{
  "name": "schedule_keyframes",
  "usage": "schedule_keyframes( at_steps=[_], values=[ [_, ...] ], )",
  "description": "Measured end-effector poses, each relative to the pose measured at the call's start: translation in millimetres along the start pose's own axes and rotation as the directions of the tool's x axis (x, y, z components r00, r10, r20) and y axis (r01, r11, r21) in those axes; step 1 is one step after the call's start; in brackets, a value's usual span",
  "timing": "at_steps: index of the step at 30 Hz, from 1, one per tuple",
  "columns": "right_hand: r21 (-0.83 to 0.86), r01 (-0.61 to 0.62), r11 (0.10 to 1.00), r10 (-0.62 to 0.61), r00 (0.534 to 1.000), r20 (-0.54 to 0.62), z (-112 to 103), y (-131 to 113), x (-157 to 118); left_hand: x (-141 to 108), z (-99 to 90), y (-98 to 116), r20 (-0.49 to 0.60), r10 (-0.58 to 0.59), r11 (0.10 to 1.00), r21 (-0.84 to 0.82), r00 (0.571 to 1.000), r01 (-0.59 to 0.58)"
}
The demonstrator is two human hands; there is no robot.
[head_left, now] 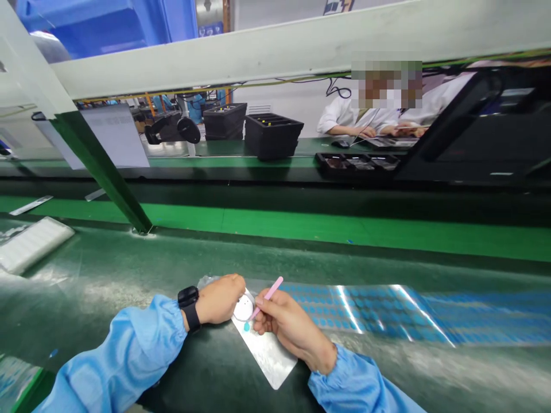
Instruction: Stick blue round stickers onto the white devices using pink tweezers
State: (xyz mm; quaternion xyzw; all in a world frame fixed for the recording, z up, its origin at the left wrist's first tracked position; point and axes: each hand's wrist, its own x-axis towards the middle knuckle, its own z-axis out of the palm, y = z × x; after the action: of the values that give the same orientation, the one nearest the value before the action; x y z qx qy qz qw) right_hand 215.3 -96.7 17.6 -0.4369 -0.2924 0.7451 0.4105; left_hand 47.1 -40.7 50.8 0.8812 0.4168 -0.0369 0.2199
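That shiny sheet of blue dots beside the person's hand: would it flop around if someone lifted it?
Probably yes. The sheet looks like thin film, lying flat on the green mat, so it would likely droop. Its curved glare streaks suggest slight ripples, and its glossy surface may feel slippery.

Bright, even overhead lighting, only soft shadows. Hard specular streaks on the blue-dotted film sheet (pixel 379 312), and the metal plate (pixel 269 358) reads pale from glare. Duller sheen across the green bench mat (pixel 129 269). Fisheye bend toward the frame edges, obvious on the white overhead beam (pixel 275 57). Focus acceptable throughout.
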Motion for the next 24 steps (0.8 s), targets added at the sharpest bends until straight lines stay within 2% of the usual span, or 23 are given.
schedule_keyframes(
  at_steps=[4, 8, 10, 13, 17, 20, 24],
  values=[
    [0.031, 0.010, 0.999, -0.008, 0.998, -0.061, 2, -5, -3, 0, -5.8, -15, -0.192, -0.116, 0.985, -0.146, 0.974, 0.089],
    [0.060, 0.011, 0.998, -0.001, 0.985, -0.174, 5, -9, -6, -7, -7.3, -30, -0.363, -0.241, 0.950, -0.280, 0.900, 0.141],
    [0.046, -0.009, 0.999, 0.019, 0.974, -0.225, 8, -6, -8, -11, -1.6, -32, -0.398, -0.277, 0.933, -0.329, 0.875, 0.146],
    [0.025, -0.023, 0.999, 0.030, 0.951, -0.309, 16, 7, -14, -12, 10.5, -30, -0.405, -0.286, 0.918, -0.374, 0.869, 0.128],
    [0.072, 0.061, 0.996, -0.030, 0.925, -0.379, 30, 31, -24, -1, 14.9, -30, -0.418, -0.320, 0.901, -0.412, 0.850, 0.136],
    [0.119, 0.124, 0.985, -0.076, 0.936, -0.345, 33, 38, -29, 12, 2.9, -35, -0.449, -0.362, 0.889, -0.430, 0.816, 0.158],
    [0.092, 0.193, 0.977, -0.152, 0.930, -0.334, 23, 19, -28, 39, -30.7, -44, -0.504, -0.368, 0.898, -0.409, 0.782, 0.159]
  ],
)
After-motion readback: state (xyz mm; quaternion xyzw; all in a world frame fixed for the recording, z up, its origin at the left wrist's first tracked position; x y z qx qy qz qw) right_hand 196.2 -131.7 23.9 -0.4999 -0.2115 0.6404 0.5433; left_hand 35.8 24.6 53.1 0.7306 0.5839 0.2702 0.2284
